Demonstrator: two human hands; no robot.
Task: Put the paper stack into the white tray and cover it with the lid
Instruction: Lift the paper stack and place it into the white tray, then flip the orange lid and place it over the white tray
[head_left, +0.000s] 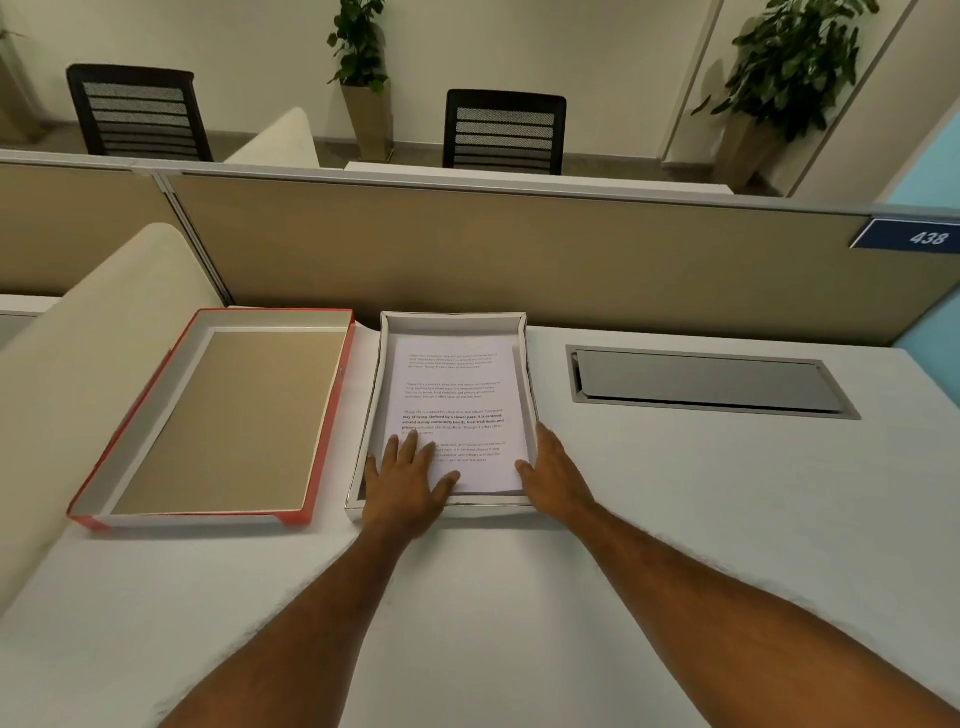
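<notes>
The white tray (453, 321) stands on the desk against the partition, with the printed paper stack (452, 400) lying flat inside it. My left hand (408, 480) rests palm down on the stack's near left corner, fingers spread. My right hand (556, 475) lies against the tray's near right corner, its thumb touching the stack's edge and its fingers along the outer wall. The lid (223, 415), red outside with a brown cardboard inside, lies upside down to the left of the tray, apart from both hands.
A grey metal cable hatch (706, 382) is set into the white desk (675, 519) right of the tray. A beige partition (519, 249) closes the back. A cream curved divider (78, 353) borders the left side.
</notes>
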